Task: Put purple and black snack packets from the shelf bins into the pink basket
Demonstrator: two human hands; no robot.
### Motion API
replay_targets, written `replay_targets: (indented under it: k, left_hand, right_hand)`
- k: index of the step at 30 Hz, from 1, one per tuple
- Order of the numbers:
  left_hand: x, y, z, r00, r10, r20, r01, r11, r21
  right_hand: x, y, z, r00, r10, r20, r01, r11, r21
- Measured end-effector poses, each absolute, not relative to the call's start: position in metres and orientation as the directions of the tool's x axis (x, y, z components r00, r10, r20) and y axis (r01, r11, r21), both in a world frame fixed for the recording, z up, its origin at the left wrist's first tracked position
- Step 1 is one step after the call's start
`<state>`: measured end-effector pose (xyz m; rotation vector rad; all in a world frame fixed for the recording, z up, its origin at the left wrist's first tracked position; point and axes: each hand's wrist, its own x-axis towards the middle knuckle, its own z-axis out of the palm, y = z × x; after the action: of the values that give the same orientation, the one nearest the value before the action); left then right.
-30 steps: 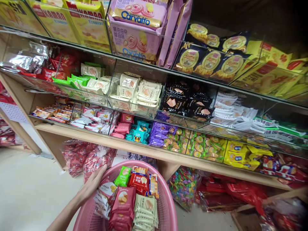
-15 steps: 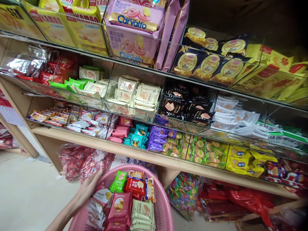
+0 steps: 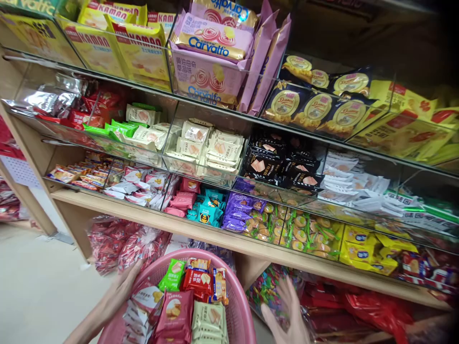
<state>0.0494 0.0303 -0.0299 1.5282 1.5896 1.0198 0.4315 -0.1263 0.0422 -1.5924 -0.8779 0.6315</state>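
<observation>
A pink plastic basket [image 3: 241, 291] holds several small snack packets. Inside lie a green packet [image 3: 172, 274], a red packet [image 3: 197, 283], dark red packets [image 3: 175, 310], cream packets [image 3: 210, 320] and white packets [image 3: 141, 310]. At the basket's left rim, my left hand [image 3: 124, 286] grips its edge, the fingertips partly hidden. To the right of the basket and apart from it, my right hand [image 3: 287, 315] is raised, somewhat blurred, with its fingers spread and nothing in it.
Ahead, a tiered wooden shelf [image 3: 150, 217] has clear-walled compartments of packaged snacks. Purple packets [image 3: 236, 210] and teal packets [image 3: 209, 208] sit on its lowest tier. Underneath are bags of red packets [image 3: 114, 243] and a colourful bag [image 3: 265, 291].
My right hand has come into view at the lower right. The basket and my left hand appear slightly lower and further left, while most of the shelf has shifted right and down in view.
</observation>
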Motion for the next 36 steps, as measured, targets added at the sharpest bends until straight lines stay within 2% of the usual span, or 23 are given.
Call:
replay_targets:
  k: [1,2,3,5,8,12,16,22,25,28,31,36]
  left_hand:
    - [0.050,0.030,-0.029,-0.062,0.997,0.045,0.452,-0.012,0.892]
    - [0.051,0.028,-0.028,-0.060,0.997,0.050,0.456,-0.018,0.890]
    - [0.052,0.026,-0.026,-0.056,0.997,0.054,0.461,-0.022,0.887]
    - [0.053,0.022,-0.021,-0.052,0.997,0.061,0.464,-0.030,0.885]
    - [0.051,0.017,-0.014,-0.069,0.995,0.076,0.459,-0.037,0.888]
    - [0.044,0.013,-0.011,-0.119,0.987,0.106,0.477,-0.036,0.878]
    - [0.047,0.006,0.000,-0.175,0.969,0.173,0.504,-0.063,0.861]
    - [0.083,-0.012,0.037,-0.139,0.941,0.309,0.525,-0.195,0.828]
    - [0.114,-0.021,0.054,0.003,0.924,0.383,0.530,-0.327,0.783]
    - [0.150,-0.027,0.072,0.252,0.899,0.358,0.511,-0.438,0.740]
    - [0.187,-0.024,0.088,0.485,0.792,0.371,0.448,-0.589,0.672]
    - [0.229,-0.006,0.096,0.613,0.661,0.433,0.392,-0.730,0.560]
  right_hand:
    - [0.439,-0.113,0.053,0.554,0.820,0.142,0.285,-0.026,-0.958]
    - [0.445,-0.099,0.066,0.458,0.845,0.277,0.495,0.017,-0.868]
    - [0.448,-0.084,0.080,0.358,0.842,0.402,0.662,0.075,-0.746]
    - [0.450,-0.054,0.107,0.110,0.817,0.566,0.843,0.225,-0.488]
    - [0.445,-0.011,0.140,-0.170,0.764,0.622,0.904,0.372,-0.211]
    - [0.439,0.027,0.156,-0.299,0.760,0.577,0.916,0.398,-0.049]
    - [0.438,0.041,0.157,-0.300,0.789,0.536,0.929,0.369,-0.022]
    - [0.438,0.046,0.158,-0.233,0.844,0.482,0.949,0.306,-0.076]
    - [0.439,0.049,0.159,-0.235,0.863,0.446,0.950,0.302,-0.085]
    - [0.439,0.051,0.159,-0.230,0.873,0.429,0.950,0.298,-0.097]
    - [0.440,0.053,0.160,-0.230,0.879,0.417,0.944,0.306,-0.123]
    - [0.442,0.054,0.160,-0.246,0.869,0.430,0.932,0.333,-0.140]
